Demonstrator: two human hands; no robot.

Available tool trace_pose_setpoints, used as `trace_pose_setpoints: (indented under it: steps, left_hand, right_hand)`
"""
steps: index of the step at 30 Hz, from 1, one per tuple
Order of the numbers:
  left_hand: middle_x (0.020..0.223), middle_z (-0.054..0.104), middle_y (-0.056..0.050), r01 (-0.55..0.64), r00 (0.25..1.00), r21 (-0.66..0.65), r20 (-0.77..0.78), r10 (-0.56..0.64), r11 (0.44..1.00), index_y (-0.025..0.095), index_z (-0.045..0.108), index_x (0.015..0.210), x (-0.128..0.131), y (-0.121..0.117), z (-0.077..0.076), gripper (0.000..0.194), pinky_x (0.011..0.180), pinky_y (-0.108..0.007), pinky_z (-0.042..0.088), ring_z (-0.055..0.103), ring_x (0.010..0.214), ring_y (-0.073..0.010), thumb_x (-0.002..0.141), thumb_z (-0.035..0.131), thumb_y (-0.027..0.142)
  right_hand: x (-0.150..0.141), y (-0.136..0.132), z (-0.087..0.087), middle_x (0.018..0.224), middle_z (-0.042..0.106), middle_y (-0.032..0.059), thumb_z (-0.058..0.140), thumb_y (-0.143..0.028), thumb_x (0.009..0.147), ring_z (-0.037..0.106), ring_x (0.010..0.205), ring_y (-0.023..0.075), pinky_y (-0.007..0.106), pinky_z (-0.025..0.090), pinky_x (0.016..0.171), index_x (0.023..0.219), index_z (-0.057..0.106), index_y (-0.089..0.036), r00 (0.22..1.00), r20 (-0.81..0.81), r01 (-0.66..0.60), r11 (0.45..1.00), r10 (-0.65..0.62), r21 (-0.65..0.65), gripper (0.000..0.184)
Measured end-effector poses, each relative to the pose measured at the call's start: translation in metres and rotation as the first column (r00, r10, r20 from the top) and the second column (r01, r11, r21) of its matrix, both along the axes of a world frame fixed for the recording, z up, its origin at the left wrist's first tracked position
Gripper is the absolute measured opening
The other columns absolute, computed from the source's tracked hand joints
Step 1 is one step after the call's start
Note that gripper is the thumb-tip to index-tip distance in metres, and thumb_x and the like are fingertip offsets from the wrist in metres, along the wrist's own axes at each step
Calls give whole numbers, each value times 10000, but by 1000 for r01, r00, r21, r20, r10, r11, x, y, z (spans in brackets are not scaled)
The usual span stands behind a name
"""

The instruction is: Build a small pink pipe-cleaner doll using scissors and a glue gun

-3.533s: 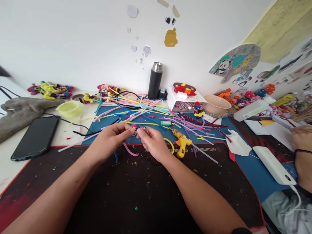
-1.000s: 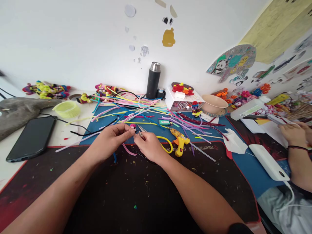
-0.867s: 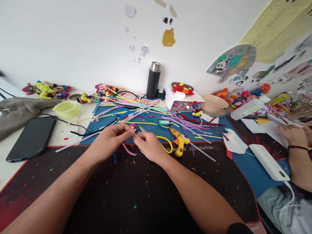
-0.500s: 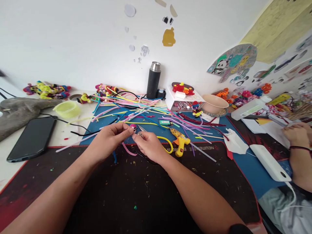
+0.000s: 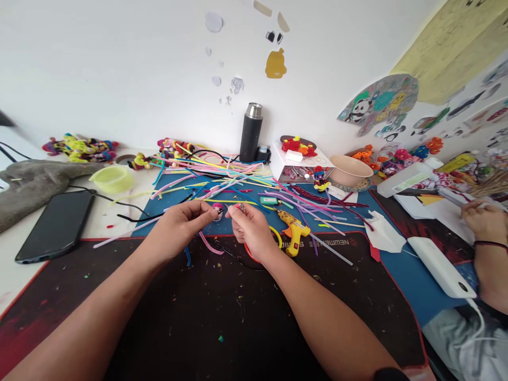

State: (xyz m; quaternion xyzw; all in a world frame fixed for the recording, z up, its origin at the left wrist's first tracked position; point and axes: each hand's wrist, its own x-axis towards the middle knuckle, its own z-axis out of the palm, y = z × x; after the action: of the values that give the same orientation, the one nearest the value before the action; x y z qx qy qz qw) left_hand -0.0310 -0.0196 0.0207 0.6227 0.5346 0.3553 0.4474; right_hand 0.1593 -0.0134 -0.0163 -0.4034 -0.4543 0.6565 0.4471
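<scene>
pinching a small pink-topped piece (image 5: 217, 207) in left hand (image 5: 186, 223) fingers above the bench (image 5: 103, 214), likely for steadiness. clamping scissors (image 5: 241, 208) in right hand (image 5: 254, 232) fingers close by, with pipe cleaners (image 5: 222, 168) spread beyond, seemingly for easy reach.

Left forearm (image 5: 113, 288) and right forearm (image 5: 323, 304), bare, converging forward. Left grip (image 5: 186, 221): thumb and index finger pinched at the tips. Right grip (image 5: 254, 230): fingers curled, thumb extended above. The two lie near each other, apart.

A small pink-and-white piece (image 5: 217, 209) is pinched in the left hand (image 5: 186, 225); seemingly red-handled scissors (image 5: 242, 208) in the right hand (image 5: 253, 231).
</scene>
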Motion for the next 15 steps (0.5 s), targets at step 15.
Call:
trace_pose_setpoints:
  steps: [15]
  left_hand:
    - [794,680,-21,31,999,-12,-18,-31,999,204,733,807,0,1,-2,590,691,-295,441,554,734,-193,822,724,794]
  right_hand:
    - [0,0,-9,600,382,-93,739,-571,890,313,506,102,259,235,477,814,494,-247,988,140,48,992,-64,117,412]
